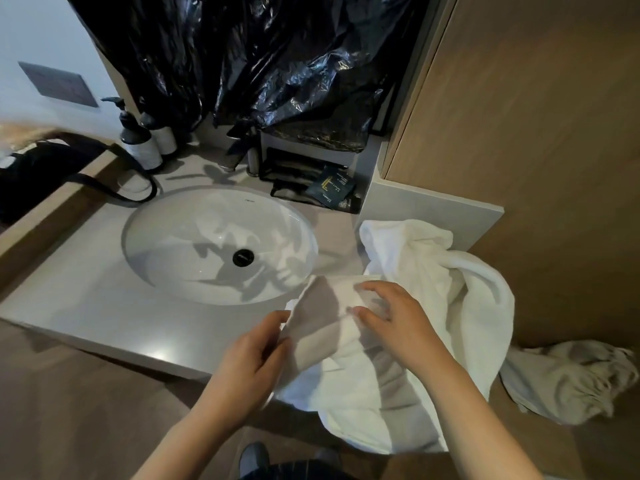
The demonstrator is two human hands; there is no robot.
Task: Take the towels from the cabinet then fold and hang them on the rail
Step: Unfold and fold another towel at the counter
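Here, a person's left hand (256, 355) pinches a corner of a crumpled white terry towel (433, 299). The towel is heaped under both hands on the edge of the pale grey counter (86, 306). The right hand (398, 323) rests bent-fingered on the cloth just beside the left, and its grip is unclear. A clean fold likely needs both corners found, the towel shaken flat and its edges matched.

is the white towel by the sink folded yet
Not yet: the towel lies crumpled, hanging over the counter edge, while the left hand pinches one edge.
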